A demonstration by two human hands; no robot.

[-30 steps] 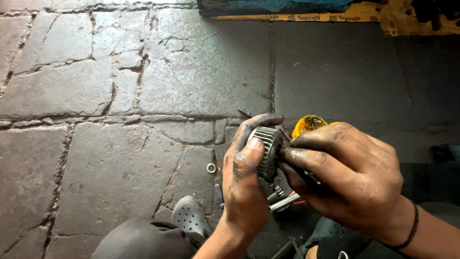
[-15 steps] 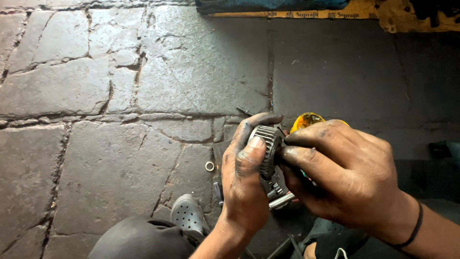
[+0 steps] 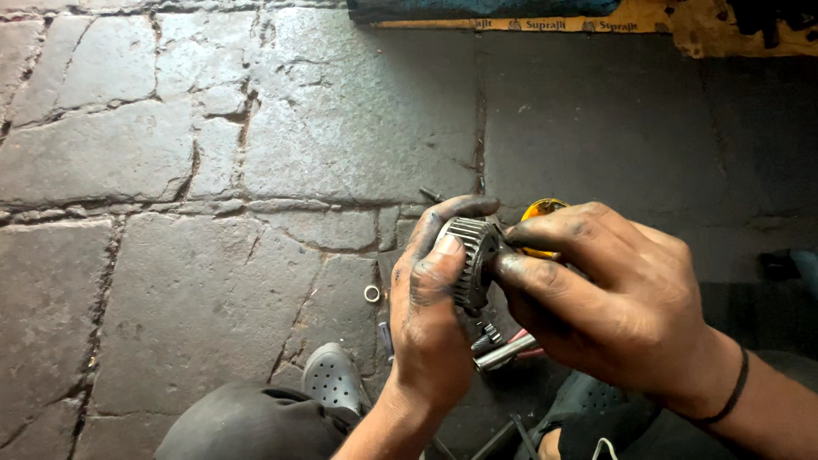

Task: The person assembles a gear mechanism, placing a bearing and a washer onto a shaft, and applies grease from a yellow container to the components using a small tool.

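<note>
My left hand (image 3: 430, 328), black with grease, grips a round toothed metal gear (image 3: 471, 260) by its rim, thumb laid across the teeth. My right hand (image 3: 609, 294), also greasy and with a black band at the wrist, presses its fingertips onto the gear's right face. Both hands hold the part above the stone floor. Whatever sits on the gear's far side is hidden by my right fingers.
A yellow round object (image 3: 543, 213) shows just behind my right fingers. A small metal ring (image 3: 371, 294) lies on the stone floor (image 3: 196, 281). A metal shaft (image 3: 504, 352) lies below the hands. My grey perforated shoe (image 3: 334, 376) and dark knee (image 3: 243, 422) are at the bottom.
Both hands stay closed on the gear, which sits slightly lower in view; my right fingers have shifted a little on its face.
</note>
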